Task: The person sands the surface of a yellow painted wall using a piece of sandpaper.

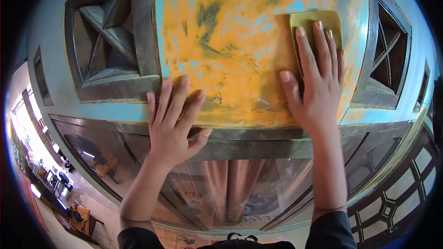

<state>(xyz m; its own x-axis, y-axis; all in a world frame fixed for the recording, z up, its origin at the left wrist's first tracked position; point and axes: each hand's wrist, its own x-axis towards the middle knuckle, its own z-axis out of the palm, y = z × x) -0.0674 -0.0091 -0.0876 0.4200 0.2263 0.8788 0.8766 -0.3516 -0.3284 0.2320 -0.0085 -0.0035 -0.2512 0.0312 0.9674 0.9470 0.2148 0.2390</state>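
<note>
Pressed flat against the wall panel is a yellow-green sheet of sandpaper (pixel 317 17), held there under the fingers of my right hand (pixel 318 87). The thumb of that hand rests apart, off the sheet's left edge. Worn orange paint with pale blue and dark patches covers the panel (pixel 240 60). My left hand (pixel 173 120) lies open at the panel's lower left corner, fingers spread, with nothing in it. Its fingertips touch the painted surface, and the thumb is over the dark wooden ledge (pixel 249 147) below.
Dark wooden vents with crossed slats, one left (pixel 108 37) and one right (pixel 386 57), flank the panel. Under the ledge is a glass pane (pixel 254 189) with brown curtains behind it. A dark lattice grille (pixel 401 189) stands lower right. At lower left, a desk (pixel 80 219) stands on the floor.
</note>
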